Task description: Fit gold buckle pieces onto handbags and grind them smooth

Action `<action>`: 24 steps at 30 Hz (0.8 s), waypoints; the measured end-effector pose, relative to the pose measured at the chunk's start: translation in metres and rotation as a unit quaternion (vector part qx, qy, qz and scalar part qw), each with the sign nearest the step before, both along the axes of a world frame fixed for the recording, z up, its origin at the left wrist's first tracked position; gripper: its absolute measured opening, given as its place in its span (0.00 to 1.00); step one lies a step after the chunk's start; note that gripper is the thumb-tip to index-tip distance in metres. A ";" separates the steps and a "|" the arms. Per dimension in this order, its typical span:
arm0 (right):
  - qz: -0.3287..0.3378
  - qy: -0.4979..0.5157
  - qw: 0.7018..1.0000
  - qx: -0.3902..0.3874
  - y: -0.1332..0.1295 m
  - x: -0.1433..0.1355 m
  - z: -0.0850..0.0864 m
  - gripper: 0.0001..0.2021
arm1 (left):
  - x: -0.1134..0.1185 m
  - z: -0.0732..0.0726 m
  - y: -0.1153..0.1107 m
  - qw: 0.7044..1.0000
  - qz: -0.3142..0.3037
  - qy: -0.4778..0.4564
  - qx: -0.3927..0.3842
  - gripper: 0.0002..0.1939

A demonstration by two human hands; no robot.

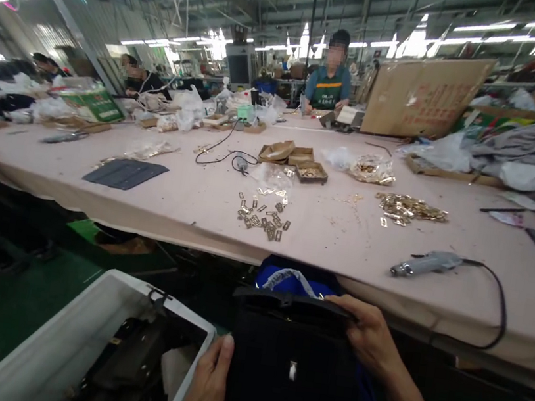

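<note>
A black handbag (292,343) with a small shiny metal clasp (293,370) on its front is held up before me, below the table's front edge. My left hand (210,378) grips its left side, thumb laid along the edge. At the upper right corner, my right hand (368,331) pinches the edge of the flap. A carry handle (294,276) wrapped in clear plastic arches over the top. Behind it shows something blue (268,268). The lower part of the bag runs out of view.
On the table (186,215) lie loose metal plates (265,217), a pile of gold fittings (410,209), small cardboard boxes (298,158) and a corded electric screwdriver (428,263). A white bin (53,343) with dark bags (130,360) stands left. One person (331,83) works across the table.
</note>
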State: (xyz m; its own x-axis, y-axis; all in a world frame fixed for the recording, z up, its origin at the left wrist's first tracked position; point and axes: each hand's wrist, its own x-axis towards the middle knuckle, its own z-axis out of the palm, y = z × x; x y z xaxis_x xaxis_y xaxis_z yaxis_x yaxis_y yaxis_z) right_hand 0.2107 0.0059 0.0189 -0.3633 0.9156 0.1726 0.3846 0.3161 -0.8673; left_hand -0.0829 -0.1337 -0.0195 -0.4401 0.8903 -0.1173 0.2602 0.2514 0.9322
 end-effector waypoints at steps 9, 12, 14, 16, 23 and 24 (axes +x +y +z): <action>-0.013 0.014 0.995 0.095 -0.012 0.024 -0.022 0.20 | 0.032 0.078 0.052 0.989 -0.047 -0.123 0.071 0.25; -0.012 0.024 0.992 0.122 -0.014 0.025 -0.025 0.21 | 0.047 0.085 0.077 0.949 -0.072 -0.307 0.008 0.28; -0.011 0.030 0.991 0.133 -0.013 0.026 -0.029 0.22 | 0.054 0.083 0.090 0.924 -0.072 -0.375 -0.016 0.28; -0.014 0.039 0.991 0.131 -0.011 0.027 -0.034 0.22 | 0.061 0.079 0.097 0.907 -0.076 -0.414 -0.021 0.29; -0.049 0.027 0.997 0.052 0.008 0.030 -0.043 0.20 | 0.095 0.049 0.108 0.914 -0.007 -0.403 0.031 0.26; -0.040 -0.002 0.999 0.032 0.011 0.032 -0.039 0.20 | 0.098 0.042 0.110 0.916 -0.001 -0.401 0.029 0.27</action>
